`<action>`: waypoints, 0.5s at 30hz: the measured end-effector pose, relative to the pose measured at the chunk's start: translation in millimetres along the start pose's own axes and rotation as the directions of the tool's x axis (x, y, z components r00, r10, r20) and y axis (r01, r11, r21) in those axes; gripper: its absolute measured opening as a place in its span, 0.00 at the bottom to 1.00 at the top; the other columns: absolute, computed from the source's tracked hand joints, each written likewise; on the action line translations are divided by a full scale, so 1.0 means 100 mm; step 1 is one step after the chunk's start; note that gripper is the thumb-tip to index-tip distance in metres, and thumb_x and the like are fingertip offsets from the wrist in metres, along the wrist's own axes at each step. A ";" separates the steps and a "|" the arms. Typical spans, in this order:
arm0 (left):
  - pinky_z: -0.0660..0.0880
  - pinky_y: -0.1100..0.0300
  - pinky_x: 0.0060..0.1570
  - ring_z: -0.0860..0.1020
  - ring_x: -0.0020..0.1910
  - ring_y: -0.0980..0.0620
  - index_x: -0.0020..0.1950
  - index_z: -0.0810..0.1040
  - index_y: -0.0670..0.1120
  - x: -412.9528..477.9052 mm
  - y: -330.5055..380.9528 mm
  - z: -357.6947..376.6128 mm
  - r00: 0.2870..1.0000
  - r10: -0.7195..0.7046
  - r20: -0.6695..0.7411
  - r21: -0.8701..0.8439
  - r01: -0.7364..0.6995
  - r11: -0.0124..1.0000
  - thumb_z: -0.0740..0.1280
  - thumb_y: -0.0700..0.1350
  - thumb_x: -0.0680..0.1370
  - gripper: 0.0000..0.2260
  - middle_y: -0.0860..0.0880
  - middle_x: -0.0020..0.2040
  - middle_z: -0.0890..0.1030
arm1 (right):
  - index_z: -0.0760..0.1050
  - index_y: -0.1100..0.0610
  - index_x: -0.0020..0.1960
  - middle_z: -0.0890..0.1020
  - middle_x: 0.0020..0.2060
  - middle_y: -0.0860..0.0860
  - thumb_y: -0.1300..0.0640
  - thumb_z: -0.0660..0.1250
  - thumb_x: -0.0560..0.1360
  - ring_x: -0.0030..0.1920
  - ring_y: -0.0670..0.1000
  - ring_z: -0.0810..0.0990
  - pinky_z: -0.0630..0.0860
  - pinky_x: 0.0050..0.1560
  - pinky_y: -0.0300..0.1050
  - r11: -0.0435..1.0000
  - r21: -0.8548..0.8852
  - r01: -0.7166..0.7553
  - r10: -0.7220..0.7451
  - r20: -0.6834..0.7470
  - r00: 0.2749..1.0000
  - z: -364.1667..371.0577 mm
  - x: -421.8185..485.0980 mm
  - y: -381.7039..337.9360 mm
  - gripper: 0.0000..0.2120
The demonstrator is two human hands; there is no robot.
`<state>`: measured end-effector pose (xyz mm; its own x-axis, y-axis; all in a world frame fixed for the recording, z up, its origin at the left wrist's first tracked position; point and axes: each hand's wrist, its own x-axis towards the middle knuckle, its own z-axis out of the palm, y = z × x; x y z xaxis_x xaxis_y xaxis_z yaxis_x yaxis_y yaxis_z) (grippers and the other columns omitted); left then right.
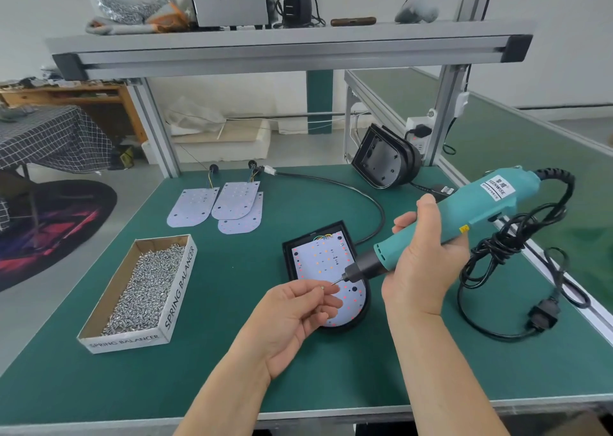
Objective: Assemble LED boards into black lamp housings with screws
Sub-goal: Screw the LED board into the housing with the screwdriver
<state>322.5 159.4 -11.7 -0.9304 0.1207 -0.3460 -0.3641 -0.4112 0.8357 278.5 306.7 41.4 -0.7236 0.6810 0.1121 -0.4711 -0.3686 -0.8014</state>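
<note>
From the head camera, the left hand (295,314) sits just below the middle of the frame. Its thumb and forefinger pinch a small screw (322,288), held up with its head facing the driver. This looks like a way to seat the screw on the bit before it goes down to a hole.

The right hand (423,259), right of centre, is wrapped around the barrel of the teal electric screwdriver (464,216). The tool slants down and to the left, so its thin bit (336,281) nearly meets the screw. Whether they touch is too fine to tell.

Both hands hover over the black lamp housing (288,253), which lies flat on the green table (232,352) at centre frame. That keeps the move from loading to driving short.

The LED board (321,256) lies inside the housing. It is a pale plate with one rounded end, dotted with orange and red LEDs, with coloured wires at its far edge.

The cardboard box of screws (180,289) stands at lower left, within the left hand's reach. Spare LED boards (229,203) lie overlapping at upper centre. Another housing (384,156) leans at upper right.
</note>
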 end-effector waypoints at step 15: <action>0.78 0.68 0.33 0.80 0.32 0.54 0.52 0.82 0.32 0.00 -0.02 0.05 0.999 0.024 0.043 0.054 -0.026 0.998 0.63 0.32 0.81 0.08 0.40 0.40 0.84 | 0.71 0.54 0.42 0.77 0.27 0.49 0.53 0.70 0.75 0.31 0.49 0.75 0.75 0.35 0.39 1.000 0.010 -0.002 0.002 -0.003 1.000 -0.01 0.02 0.02 0.08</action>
<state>322.8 165.3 -11.6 -0.9397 0.1496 -0.3076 -0.3416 -0.3649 0.8661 276.7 307.8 38.9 -0.7229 0.6824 0.1085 -0.4745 -0.3761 -0.7959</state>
